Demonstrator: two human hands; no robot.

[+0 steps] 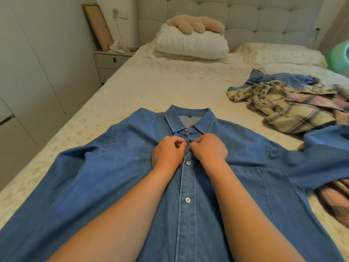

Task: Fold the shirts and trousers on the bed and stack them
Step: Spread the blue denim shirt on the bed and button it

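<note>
A blue denim shirt (117, 176) lies front up on the bed (151, 87), collar away from me and sleeves spread to both sides. My left hand (168, 153) and my right hand (209, 148) meet at the button placket just below the collar. Each pinches the placket fabric there with curled fingers. Two lower buttons are fastened. A crumpled plaid shirt (283, 108) lies at the right of the bed, on top of a blue denim garment (279, 77).
A white pillow (190, 44) with a beige plush toy (194, 23) sits at the headboard. A nightstand (109, 61) stands left of the bed. A green fan (340, 55) is at the right edge. Pink plaid cloth (336, 197) lies under the right sleeve.
</note>
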